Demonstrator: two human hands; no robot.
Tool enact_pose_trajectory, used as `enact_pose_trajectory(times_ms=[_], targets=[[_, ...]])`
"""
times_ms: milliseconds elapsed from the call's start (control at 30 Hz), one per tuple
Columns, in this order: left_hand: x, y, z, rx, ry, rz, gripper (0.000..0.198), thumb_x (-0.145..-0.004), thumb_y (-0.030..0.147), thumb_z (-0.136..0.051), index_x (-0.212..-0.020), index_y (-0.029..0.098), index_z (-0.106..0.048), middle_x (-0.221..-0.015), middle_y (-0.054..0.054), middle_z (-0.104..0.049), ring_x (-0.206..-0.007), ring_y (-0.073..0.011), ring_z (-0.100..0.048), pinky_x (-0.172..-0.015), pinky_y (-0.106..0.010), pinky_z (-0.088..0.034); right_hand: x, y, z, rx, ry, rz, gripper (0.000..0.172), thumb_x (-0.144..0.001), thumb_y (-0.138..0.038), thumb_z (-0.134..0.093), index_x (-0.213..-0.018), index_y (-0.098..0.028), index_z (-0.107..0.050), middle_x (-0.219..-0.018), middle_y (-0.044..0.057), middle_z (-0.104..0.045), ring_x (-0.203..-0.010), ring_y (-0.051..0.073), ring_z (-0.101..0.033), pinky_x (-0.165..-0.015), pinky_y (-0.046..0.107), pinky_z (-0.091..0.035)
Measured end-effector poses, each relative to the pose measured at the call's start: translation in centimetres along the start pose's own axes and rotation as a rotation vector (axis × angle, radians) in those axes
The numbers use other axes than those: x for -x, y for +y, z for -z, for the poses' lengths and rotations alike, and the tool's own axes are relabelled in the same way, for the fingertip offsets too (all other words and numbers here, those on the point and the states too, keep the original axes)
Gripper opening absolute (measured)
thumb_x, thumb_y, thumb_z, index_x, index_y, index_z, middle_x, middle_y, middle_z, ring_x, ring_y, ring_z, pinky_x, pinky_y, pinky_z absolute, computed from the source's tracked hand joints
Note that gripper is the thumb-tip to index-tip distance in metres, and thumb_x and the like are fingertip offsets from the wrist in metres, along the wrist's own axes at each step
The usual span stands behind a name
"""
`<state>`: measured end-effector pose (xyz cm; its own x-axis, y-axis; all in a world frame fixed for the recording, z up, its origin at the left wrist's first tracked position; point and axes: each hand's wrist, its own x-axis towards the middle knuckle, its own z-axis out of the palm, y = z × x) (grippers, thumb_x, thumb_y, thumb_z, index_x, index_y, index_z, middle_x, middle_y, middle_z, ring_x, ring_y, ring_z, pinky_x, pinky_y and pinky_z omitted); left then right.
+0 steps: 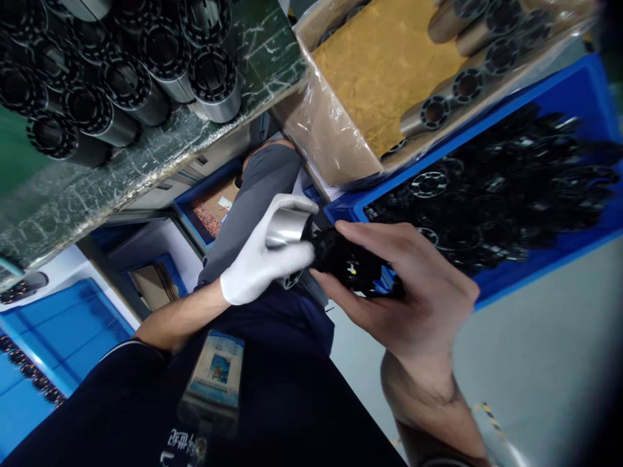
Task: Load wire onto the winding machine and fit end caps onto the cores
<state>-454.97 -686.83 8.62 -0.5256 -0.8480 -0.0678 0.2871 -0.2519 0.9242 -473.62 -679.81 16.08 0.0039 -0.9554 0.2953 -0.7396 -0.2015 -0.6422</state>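
Note:
My left hand (257, 259), in a white glove, is wrapped round a shiny metal cylinder (286, 228) with a dark slotted end. My right hand (418, 292) is bare, its thumb and fingers closed round several black slotted plastic rings (348, 263). The rings are close to the dark end of the cylinder; whether they touch it, I cannot tell. Just beyond my right hand is a blue bin (596, 84) heaped with more black plastic rings (506, 188).
On the green worktop (265, 48) at upper left stand several metal cylinders (219, 97) with black ends. A plastic-lined carton (335, 130) holds more cylinders (433, 113) and a yellow-brown sheet (384, 65). Blue trays (73, 331) are at lower left. An ID badge (217, 370) hangs at my chest.

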Motion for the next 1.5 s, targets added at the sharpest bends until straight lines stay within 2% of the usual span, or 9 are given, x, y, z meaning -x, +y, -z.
enact_pose_trajectory(times_ms=[200,400,533,700,800,900,1033,1300,1500], targets=[[-0.4,0.2,-0.4,-0.075,0.119,0.013,0.055,-0.079,0.037,-0.097,-0.123,0.023,-0.067,-0.123,-0.006,-0.071,-0.115,-0.0247,-0.071,-0.107,-0.039,-0.059,0.5,-0.5,0.6,-0.004,-0.008,0.02,0.072,-0.085,-0.019,-0.095,-0.151,-0.036,-0.073,-0.118,0.003,-0.082,-0.093,0.029,-0.077,-0.081,0.048,-0.071],[-0.4,0.5,0.1,0.214,-0.152,0.348,0.043,-0.083,0.041,-0.086,-0.121,0.025,-0.072,-0.12,-0.005,-0.076,-0.113,-0.0292,-0.073,-0.102,-0.043,-0.064,0.7,0.7,-0.2,-0.166,0.008,0.055,0.061,-0.088,-0.023,-0.094,-0.146,-0.027,-0.077,-0.134,0.007,-0.079,-0.104,0.028,-0.077,-0.086,0.047,-0.069],[-0.7,0.9,-0.1,0.173,-0.228,0.324,0.041,-0.079,0.037,-0.084,-0.115,0.027,-0.071,-0.114,-0.004,-0.075,-0.109,-0.0284,-0.073,-0.096,-0.042,-0.065,1.3,1.1,-0.8,-0.219,-0.002,0.053,0.063,-0.092,-0.024,-0.09,-0.153,-0.031,-0.072,-0.134,0.006,-0.08,-0.103,0.031,-0.079,-0.083,0.051,-0.069],[-0.2,0.2,-0.2,0.208,-0.105,0.321,0.044,-0.081,0.031,-0.088,-0.12,0.023,-0.07,-0.123,-0.004,-0.072,-0.117,-0.0248,-0.07,-0.108,-0.037,-0.059,1.9,1.4,-2.2,-0.193,0.109,0.096,0.076,-0.08,-0.018,-0.099,-0.15,-0.03,-0.072,-0.128,0.004,-0.083,-0.103,0.031,-0.082,-0.079,0.048,-0.07],[0.1,-0.1,0.0,0.167,-0.118,0.304,0.045,-0.089,0.046,-0.087,-0.123,0.022,-0.071,-0.124,-0.005,-0.073,-0.116,-0.0258,-0.07,-0.107,-0.038,-0.061,1.8,1.5,-2.5,-0.18,0.16,0.153,0.073,-0.077,-0.018,-0.099,-0.146,-0.023,-0.076,-0.128,0.007,-0.083,-0.102,0.031,-0.083,-0.077,0.047,-0.07],[0.2,0.0,-0.1,0.247,-0.099,0.247,0.052,-0.105,0.067,-0.063,-0.12,0.02,-0.074,-0.123,-0.008,-0.074,-0.112,-0.0274,-0.072,-0.103,-0.04,-0.063,1.3,1.2,-1.6,-0.141,0.155,0.115,0.076,-0.072,-0.014,-0.1,-0.145,-0.02,-0.077,-0.127,0.008,-0.083,-0.098,0.029,-0.081,-0.076,0.045,-0.069],[0.1,0.5,-0.8,0.323,-0.082,0.276,0.055,-0.113,0.066,-0.047,-0.116,0.017,-0.073,-0.111,-0.008,-0.074,-0.096,-0.0224,-0.072,-0.085,-0.034,-0.063,0.6,0.1,0.1,-0.039,0.045,0.016,0.077,-0.075,-0.01,-0.098,-0.147,-0.023,-0.077,-0.126,0.005,-0.081,-0.097,0.024,-0.076,-0.081,0.041,-0.066],[0.2,0.5,-0.4,0.097,-0.099,0.195,0.052,-0.112,0.069,-0.049,-0.125,0.025,-0.073,-0.129,-0.005,-0.075,-0.128,-0.0274,-0.071,-0.119,-0.043,-0.057,0.0,-0.2,0.3,-0.097,-0.011,-0.005,0.071,-0.078,-0.008,-0.098,-0.145,-0.023,-0.078,-0.125,0.002,-0.082,-0.099,0.02,-0.076,-0.088,0.04,-0.064],[0.2,1.2,0.2,0.078,-0.128,0.281,0.045,-0.105,0.071,-0.062,-0.121,0.03,-0.071,-0.128,-0.004,-0.076,-0.13,-0.0296,-0.07,-0.113,-0.04,-0.063,0.1,0.0,-0.4,-0.133,0.029,-0.016,0.071,-0.076,-0.009,-0.101,-0.143,-0.023,-0.08,-0.115,0.005,-0.082,-0.091,0.021,-0.073,-0.079,0.041,-0.061]])
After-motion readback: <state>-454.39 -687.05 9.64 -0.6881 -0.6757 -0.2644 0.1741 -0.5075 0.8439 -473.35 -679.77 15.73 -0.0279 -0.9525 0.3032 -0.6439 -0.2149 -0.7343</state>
